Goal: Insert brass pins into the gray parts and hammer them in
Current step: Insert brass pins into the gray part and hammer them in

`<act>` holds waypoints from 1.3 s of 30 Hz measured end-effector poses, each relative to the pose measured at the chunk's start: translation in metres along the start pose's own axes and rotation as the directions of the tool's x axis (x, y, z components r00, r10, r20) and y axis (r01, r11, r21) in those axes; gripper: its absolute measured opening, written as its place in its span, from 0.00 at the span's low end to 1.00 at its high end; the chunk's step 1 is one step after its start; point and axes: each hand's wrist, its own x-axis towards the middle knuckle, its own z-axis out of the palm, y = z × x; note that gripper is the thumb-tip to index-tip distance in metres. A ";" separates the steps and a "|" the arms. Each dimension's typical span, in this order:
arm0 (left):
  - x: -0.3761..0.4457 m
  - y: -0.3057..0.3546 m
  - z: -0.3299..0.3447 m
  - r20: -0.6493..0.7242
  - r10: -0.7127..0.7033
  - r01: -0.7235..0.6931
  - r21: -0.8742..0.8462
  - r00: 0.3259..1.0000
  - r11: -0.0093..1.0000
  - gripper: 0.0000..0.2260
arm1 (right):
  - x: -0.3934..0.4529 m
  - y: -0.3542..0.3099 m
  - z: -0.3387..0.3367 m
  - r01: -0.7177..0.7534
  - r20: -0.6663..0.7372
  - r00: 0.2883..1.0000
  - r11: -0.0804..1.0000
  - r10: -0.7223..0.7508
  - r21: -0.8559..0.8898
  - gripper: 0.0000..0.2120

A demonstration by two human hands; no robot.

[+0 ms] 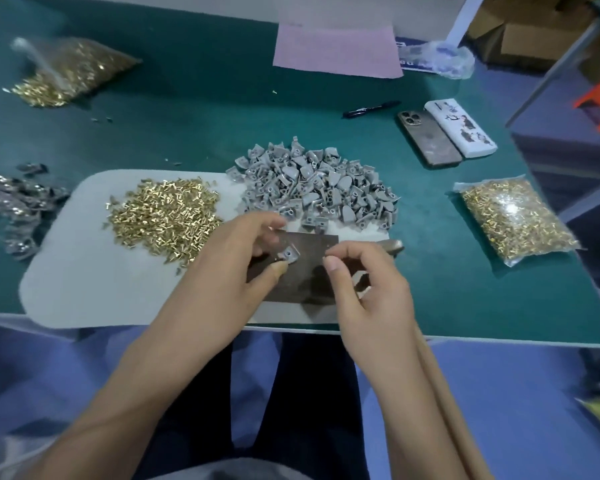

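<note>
The left hand [236,251] pinches one gray part [289,255] between thumb and fingers, holding it just above the dark metal plate [305,275] that lies under both hands. The right hand [357,282] has its thumb and forefinger pressed together just right of the part, as if on a brass pin; the pin itself is too small to make out. The same hand's lower fingers curl round a hammer handle [440,393], with the hammer head [394,244] showing just beyond its knuckles.

Risks, as I judge them: the pin could slip from so fine a pinch and drop onto the plate or the lap below; it could enter the hole skewed and bend when struck; and with the hammer held in the same hand, a clumsy change of grip could catch the left fingers.

Counts: one part in hand; one loose heap of gray parts [312,185] beyond the fingers; one loose heap of brass pins [163,216] left of them; two bags of pins [513,220], [73,71] on the bench [187,133]; two phones [426,140], one pen [371,109].
</note>
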 end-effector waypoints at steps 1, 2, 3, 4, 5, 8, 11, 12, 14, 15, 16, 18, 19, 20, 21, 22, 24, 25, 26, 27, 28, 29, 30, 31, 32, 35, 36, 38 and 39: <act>-0.001 -0.002 0.001 -0.020 -0.007 0.007 -0.001 1.000 1.000 0.20 | 0.002 0.000 0.002 0.040 0.008 0.999 0.998 -0.040 -0.038 0.06; -0.002 -0.003 0.001 -0.036 -0.012 0.012 0.006 0.999 1.000 0.20 | 0.005 -0.001 0.003 0.068 0.013 0.998 0.996 -0.068 -0.062 0.05; -0.002 -0.004 0.001 -0.048 -0.012 0.013 0.016 0.999 1.000 0.18 | 0.007 -0.002 0.005 0.085 0.021 0.996 0.993 -0.084 -0.076 0.04; -0.002 -0.005 0.000 -0.057 -0.009 0.010 0.023 0.998 1.000 0.16 | 0.010 -0.004 0.007 0.096 0.034 0.995 0.992 -0.093 -0.087 0.03; -0.002 -0.006 0.000 -0.066 -0.003 0.004 0.026 0.998 1.000 0.13 | 0.013 -0.006 0.009 0.104 0.052 0.994 0.990 -0.099 -0.099 0.03; 0.000 -0.007 0.000 -0.092 0.012 -0.010 0.029 0.996 1.000 0.06 | 0.022 -0.015 0.016 0.136 0.123 0.985 0.978 -0.117 -0.157 0.02; 0.002 -0.008 0.001 -0.095 0.024 -0.022 0.018 0.995 1.000 0.05 | 0.027 -0.023 0.021 0.161 0.195 0.974 0.956 -0.114 -0.244 0.02; 0.002 -0.008 0.001 -0.097 0.029 -0.027 0.017 0.995 0.999 0.05 | 0.028 -0.024 0.021 0.160 0.213 0.971 0.952 -0.105 -0.262 0.02; 0.002 -0.009 0.002 -0.097 0.039 -0.037 0.019 0.995 0.999 0.05 | 0.031 -0.026 0.020 0.155 0.245 0.966 0.947 -0.085 -0.282 0.03; 0.002 -0.009 0.002 -0.093 0.048 -0.045 0.027 0.995 0.999 0.04 | 0.031 -0.027 0.019 0.153 0.260 0.963 0.945 -0.076 -0.290 0.03; 0.002 -0.009 0.002 -0.089 0.061 -0.057 0.043 0.994 0.997 0.04 | 0.032 -0.028 0.018 0.149 0.274 0.960 0.944 -0.066 -0.293 0.03; 0.001 -0.010 0.002 -0.090 0.087 -0.079 0.081 0.992 0.994 0.04 | 0.032 -0.030 0.018 0.138 0.285 0.957 0.948 -0.054 -0.286 0.03; 0.001 -0.010 0.002 -0.099 0.091 -0.082 0.093 0.991 0.992 0.03 | 0.032 -0.030 0.017 0.133 0.284 0.957 0.951 -0.051 -0.278 0.03; 0.001 -0.011 0.002 -0.113 0.092 -0.081 0.101 0.989 0.992 0.03 | 0.032 -0.031 0.016 0.127 0.284 0.957 0.955 -0.048 -0.266 0.03; 0.001 -0.012 0.003 -0.126 0.093 -0.079 0.111 0.988 0.991 0.03 | 0.032 -0.031 0.016 0.121 0.287 0.957 0.959 -0.045 -0.255 0.04; 0.001 -0.013 0.004 -0.136 0.092 -0.076 0.121 0.986 0.990 0.03 | 0.031 -0.031 0.015 0.113 0.292 0.956 0.963 -0.038 -0.245 0.04; 0.001 -0.015 0.006 -0.152 0.087 -0.069 0.119 0.985 0.990 0.03 | 0.031 -0.033 0.014 0.116 0.297 0.954 0.959 -0.035 -0.258 0.04; 0.001 -0.016 0.007 -0.157 0.086 -0.069 0.113 0.984 0.991 0.03 | 0.031 -0.035 0.014 0.128 0.295 0.955 0.950 -0.041 -0.283 0.04; 0.001 -0.017 0.008 -0.162 0.086 -0.069 0.109 0.983 0.992 0.03 | 0.031 -0.038 0.014 0.149 0.295 0.954 0.936 -0.051 -0.320 0.04; 0.001 -0.017 0.009 -0.168 0.084 -0.067 0.104 0.982 0.992 0.03 | 0.031 -0.041 0.014 0.179 0.304 0.951 0.911 -0.062 -0.372 0.03; 0.001 -0.017 0.009 -0.175 0.079 -0.062 0.100 0.981 0.993 0.04 | 0.031 -0.045 0.015 0.215 0.323 0.944 0.872 -0.071 -0.439 0.04; 0.001 -0.017 0.010 -0.181 0.074 -0.056 0.099 0.981 0.994 0.04 | 0.031 -0.049 0.016 0.259 0.350 0.934 0.817 -0.075 -0.516 0.04; 0.001 -0.017 0.010 -0.186 0.068 -0.051 0.100 0.980 0.994 0.04 | 0.032 -0.053 0.018 0.304 0.379 0.922 0.751 -0.077 -0.587 0.05; 0.001 -0.017 0.009 -0.191 0.063 -0.045 0.098 0.980 0.994 0.05 | 0.033 -0.056 0.020 0.341 0.407 0.910 0.692 -0.075 -0.636 0.06; 0.001 -0.016 0.009 -0.195 0.057 -0.039 0.094 0.979 0.995 0.04 | 0.034 -0.058 0.021 0.363 0.429 0.901 0.657 -0.066 -0.661 0.06; 0.001 -0.015 0.008 -0.199 0.047 -0.030 0.086 0.979 0.996 0.04 | 0.039 -0.060 0.020 0.363 0.455 0.890 0.668 -0.040 -0.650 0.06; 0.001 -0.015 0.008 -0.195 0.046 -0.029 0.087 0.980 0.996 0.05 | 0.040 -0.060 0.019 0.348 0.449 0.893 0.691 -0.038 -0.634 0.06; 0.001 -0.015 0.007 -0.194 0.043 -0.025 0.094 0.980 0.995 0.05 | 0.042 -0.058 0.019 0.306 0.422 0.906 0.736 -0.031 -0.604 0.04; 0.001 -0.015 0.007 -0.195 0.040 -0.021 0.097 0.980 0.995 0.05 | 0.042 -0.057 0.019 0.288 0.411 0.911 0.752 -0.024 -0.593 0.04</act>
